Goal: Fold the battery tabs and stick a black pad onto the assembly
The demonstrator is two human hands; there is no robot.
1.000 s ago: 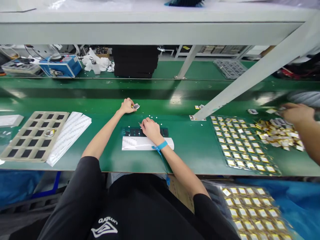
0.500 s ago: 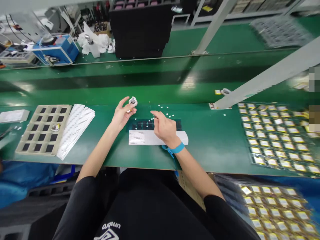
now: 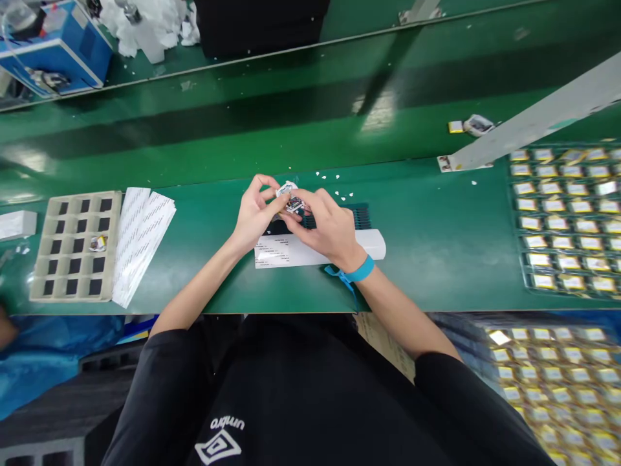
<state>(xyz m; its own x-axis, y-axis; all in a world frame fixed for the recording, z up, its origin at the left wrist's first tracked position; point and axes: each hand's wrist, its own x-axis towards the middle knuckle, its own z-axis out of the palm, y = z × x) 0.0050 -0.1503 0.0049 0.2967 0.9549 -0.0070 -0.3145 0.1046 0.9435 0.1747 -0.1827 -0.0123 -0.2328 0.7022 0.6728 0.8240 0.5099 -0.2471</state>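
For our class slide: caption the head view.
Both hands, left hand and right hand, pinch a small component above the green bench.

Black short-sleeved shirt [image 3: 272, 388] with a white diamond logo [image 3: 217, 443]; blue strap [image 3: 359, 270] circles the right wrist.

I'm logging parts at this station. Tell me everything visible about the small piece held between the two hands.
The small piece looks whitish-silver with a dark patch and a yellowish edge; finer detail is too small to tell. It is lifted off the green bench, pinched by the left hand and right hand above a dark comb-like strip.
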